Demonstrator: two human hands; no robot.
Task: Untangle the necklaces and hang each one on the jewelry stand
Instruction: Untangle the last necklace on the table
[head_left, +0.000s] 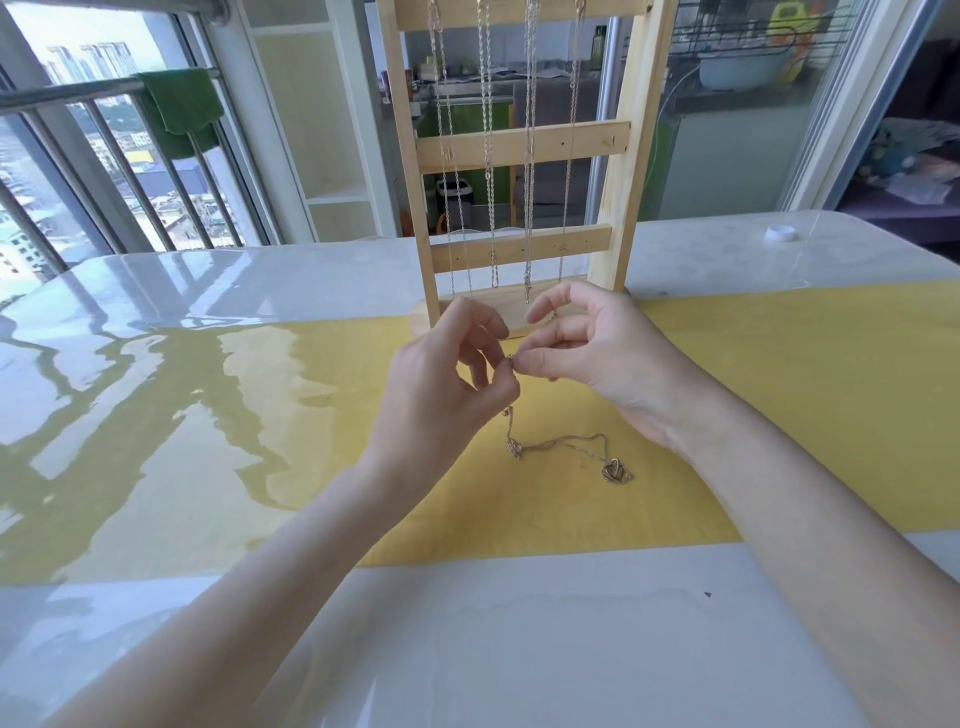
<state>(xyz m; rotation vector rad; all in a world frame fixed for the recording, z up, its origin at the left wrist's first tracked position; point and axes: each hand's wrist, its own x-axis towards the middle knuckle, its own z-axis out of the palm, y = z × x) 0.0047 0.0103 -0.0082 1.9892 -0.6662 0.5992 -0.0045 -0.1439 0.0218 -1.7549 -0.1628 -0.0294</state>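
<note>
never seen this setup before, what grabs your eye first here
Both hands meet mid-frame, the left hand and right hand pinching one end of a thin necklace that trails down onto the yellow mat. Just behind them stands the wooden jewelry stand, with several chains already hanging from it.

Both forearms extended forward; left hand (449, 374) and right hand (589, 358) raised, fingertips meeting in a pinch, other fingers curled

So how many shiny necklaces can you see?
5. Four thin silver chain necklaces hang side by side on the pale wooden ladder-shaped stand. A fifth trails on the yellow mat, pinched by both hands. Others may be hidden.
</note>
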